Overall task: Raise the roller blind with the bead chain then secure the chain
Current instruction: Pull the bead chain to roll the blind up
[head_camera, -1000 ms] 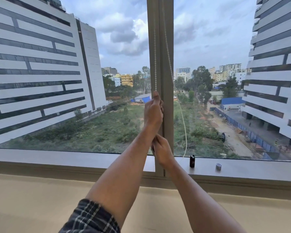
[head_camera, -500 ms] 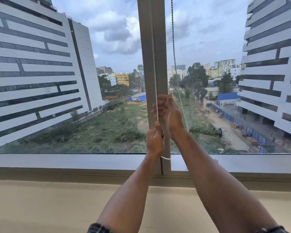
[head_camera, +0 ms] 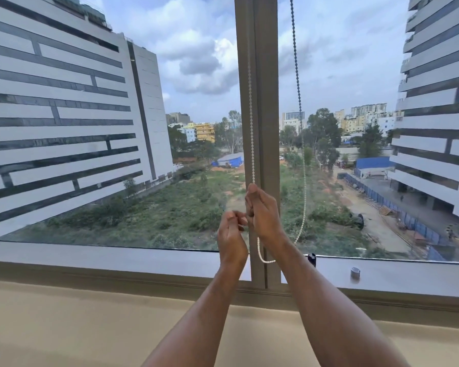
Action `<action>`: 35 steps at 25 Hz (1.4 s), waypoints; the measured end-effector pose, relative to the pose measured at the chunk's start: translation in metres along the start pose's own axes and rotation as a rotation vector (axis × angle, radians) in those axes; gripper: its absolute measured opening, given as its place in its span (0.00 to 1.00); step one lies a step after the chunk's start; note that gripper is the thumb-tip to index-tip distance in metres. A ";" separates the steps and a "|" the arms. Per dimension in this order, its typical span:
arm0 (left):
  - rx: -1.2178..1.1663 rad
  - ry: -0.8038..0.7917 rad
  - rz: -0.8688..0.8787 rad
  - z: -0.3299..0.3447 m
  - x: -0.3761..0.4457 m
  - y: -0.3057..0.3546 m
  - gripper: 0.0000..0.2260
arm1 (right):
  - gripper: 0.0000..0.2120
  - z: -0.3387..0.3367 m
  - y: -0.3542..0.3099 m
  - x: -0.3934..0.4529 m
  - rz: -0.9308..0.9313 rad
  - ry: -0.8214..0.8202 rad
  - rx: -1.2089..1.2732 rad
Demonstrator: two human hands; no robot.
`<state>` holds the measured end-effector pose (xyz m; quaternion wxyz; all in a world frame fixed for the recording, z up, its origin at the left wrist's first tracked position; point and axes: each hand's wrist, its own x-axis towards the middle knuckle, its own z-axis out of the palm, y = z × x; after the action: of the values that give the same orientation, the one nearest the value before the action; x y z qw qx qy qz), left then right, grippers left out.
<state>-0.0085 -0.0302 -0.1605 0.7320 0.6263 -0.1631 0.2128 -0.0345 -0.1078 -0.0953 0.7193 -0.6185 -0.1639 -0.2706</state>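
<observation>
The white bead chain (head_camera: pixel 252 144) hangs down the front of the grey window post (head_camera: pixel 265 75). Its other strand runs down over the right pane and curves into a loop just above the sill. My right hand (head_camera: pixel 263 215) is closed around the left strand in front of the post, at lower-pane height. My left hand (head_camera: pixel 231 234) is just left of and below it, fingers loosely curled and off the chain. The roller blind itself is out of view above the frame.
The grey window sill (head_camera: pixel 90 258) runs the full width, with a beige ledge below it. A small black object (head_camera: pixel 312 259) and a small grey cylinder (head_camera: pixel 355 272) stand on the sill right of the post.
My right hand has pulled down the chain from above my left hand to lower on the post. My left hand has let go of the strand and moved left.
</observation>
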 end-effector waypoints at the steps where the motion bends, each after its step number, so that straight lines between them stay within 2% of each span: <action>1: -0.021 0.038 -0.006 0.003 0.009 0.013 0.19 | 0.19 -0.001 0.014 -0.007 0.021 -0.005 -0.011; 3: -0.041 0.043 -0.001 0.016 0.028 0.046 0.20 | 0.16 -0.005 0.042 -0.019 0.057 -0.040 -0.045; 7: -0.111 -0.208 -0.028 0.048 0.051 0.095 0.29 | 0.18 -0.016 0.065 -0.031 0.125 -0.050 -0.142; 11: -0.081 -0.191 0.036 0.064 0.044 0.095 0.30 | 0.18 -0.039 0.067 -0.033 0.109 -0.091 -0.144; 13: -0.077 -0.174 0.061 0.064 0.042 0.088 0.31 | 0.19 -0.053 0.060 -0.032 0.074 -0.034 -0.148; 15: -0.064 -0.152 0.061 0.061 0.039 0.078 0.32 | 0.18 -0.060 0.042 -0.025 0.019 0.095 -0.092; 18: -0.096 -0.180 0.029 0.055 0.019 0.048 0.32 | 0.18 -0.049 0.002 0.001 -0.066 0.203 0.001; 20: -0.094 -0.213 -0.009 0.048 0.003 0.030 0.33 | 0.19 -0.033 -0.024 0.019 -0.071 0.167 0.053; 24: -0.153 -0.205 -0.101 0.039 -0.014 0.029 0.28 | 0.22 0.000 -0.051 0.034 0.014 -0.061 0.111; 28: -0.139 -0.238 -0.127 0.023 -0.019 0.023 0.28 | 0.23 0.015 -0.045 0.021 -0.002 -0.065 0.172; 31: 0.047 -0.149 -0.102 0.002 -0.011 0.003 0.27 | 0.23 0.018 -0.040 0.015 -0.043 -0.032 0.132; 35: -0.015 0.027 -0.072 -0.001 0.022 0.034 0.24 | 0.19 0.014 -0.023 -0.007 -0.031 0.005 0.057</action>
<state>-0.0075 -0.0225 -0.1212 0.7461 0.6231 -0.1322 0.1936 -0.0523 -0.0949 -0.0786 0.7327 -0.5946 -0.1792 -0.2783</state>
